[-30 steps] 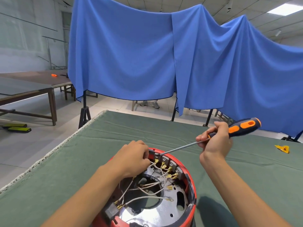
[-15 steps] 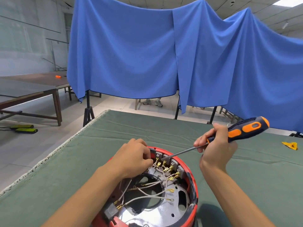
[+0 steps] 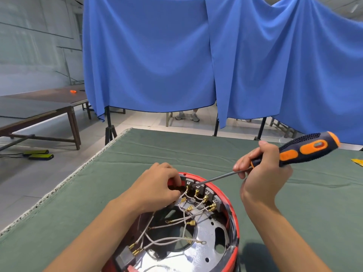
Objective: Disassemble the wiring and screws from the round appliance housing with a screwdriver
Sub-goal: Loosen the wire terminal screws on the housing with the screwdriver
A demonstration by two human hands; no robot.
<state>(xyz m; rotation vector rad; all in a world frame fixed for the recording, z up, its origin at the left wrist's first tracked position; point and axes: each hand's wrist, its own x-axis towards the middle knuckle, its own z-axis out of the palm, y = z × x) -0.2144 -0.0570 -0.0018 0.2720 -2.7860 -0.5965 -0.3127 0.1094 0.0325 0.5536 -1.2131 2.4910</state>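
The round red housing (image 3: 233, 222) sits at the near edge of the green cloth-covered table (image 3: 196, 154), w/ both hands over its far rim. The left hand (image 3: 157, 188) rests on the far-left rim, fingers curled down inside by the terminal blocks (image 3: 204, 191); what they pinch, if anything, can't be told. The right hand (image 3: 261, 173) grips the screwdriver (image 3: 294, 152) at the neck where the handle meets the shaft, fingers wrapped round it, thumb up. The thin steel shaft slants down-left, tip at the far terminals just right of the left fingers. Handle is black rubber, dotted, w/ orange inserts. Inside: shiny metal plate w/ round and oval cutouts, white braided wires (image 3: 176, 222) ending in brass spade and ring connectors. Blue drapes (image 3: 147, 55) hang at the far side.
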